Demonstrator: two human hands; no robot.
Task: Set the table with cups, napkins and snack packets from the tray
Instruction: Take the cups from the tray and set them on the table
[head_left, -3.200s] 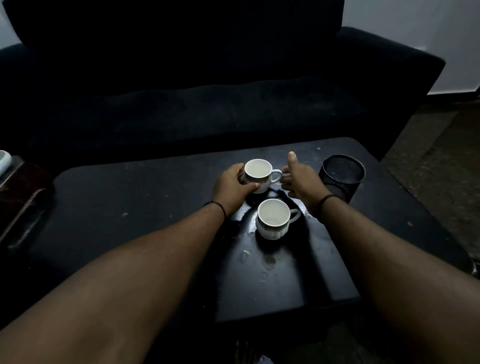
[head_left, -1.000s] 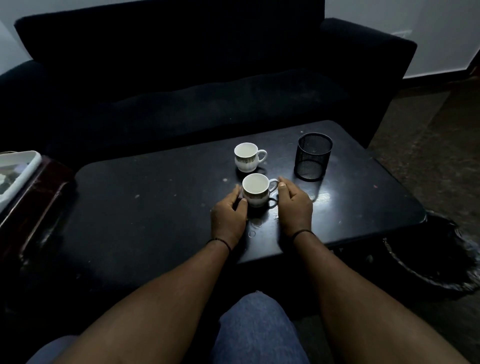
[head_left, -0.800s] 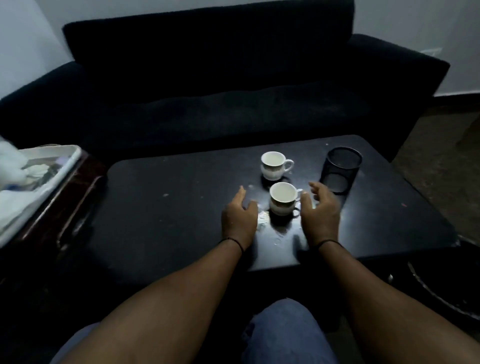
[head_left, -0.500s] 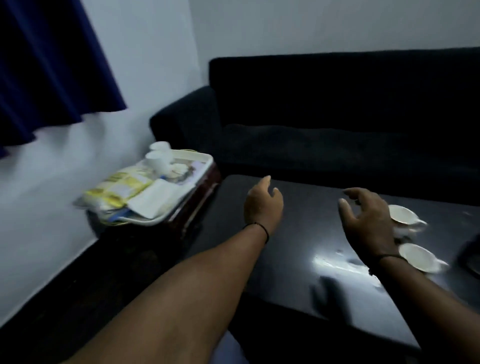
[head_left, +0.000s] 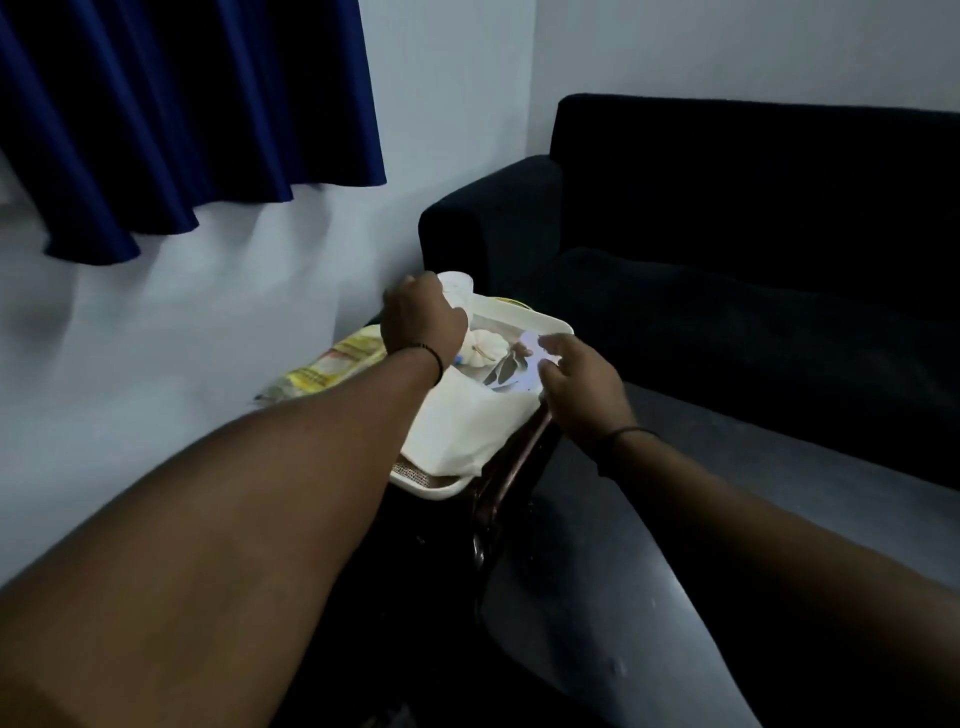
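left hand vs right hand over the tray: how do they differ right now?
The left hand is curled against a white cup at the tray's far end; whether it grips is hidden. The right hand hovers with fingers spread, holding nothing. The left hand reaches farther back than the right hand, which is at the tray near side. Both wear a dark wristband.

The left hand (head_left: 422, 317) covers most of a white cup (head_left: 457, 287) at the tray's far corner, so whether the fingers grip it can't be told. The left forearm hides the tray's (head_left: 540, 318) left side and part of the yellow packets (head_left: 332, 368); their print is too blurred to read. The right hand (head_left: 582, 383) hovers curled over the tray's right edge, contact unclear. A second cup (head_left: 485, 349) shows only partly. The sofa (head_left: 727, 249) runs off the right edge.
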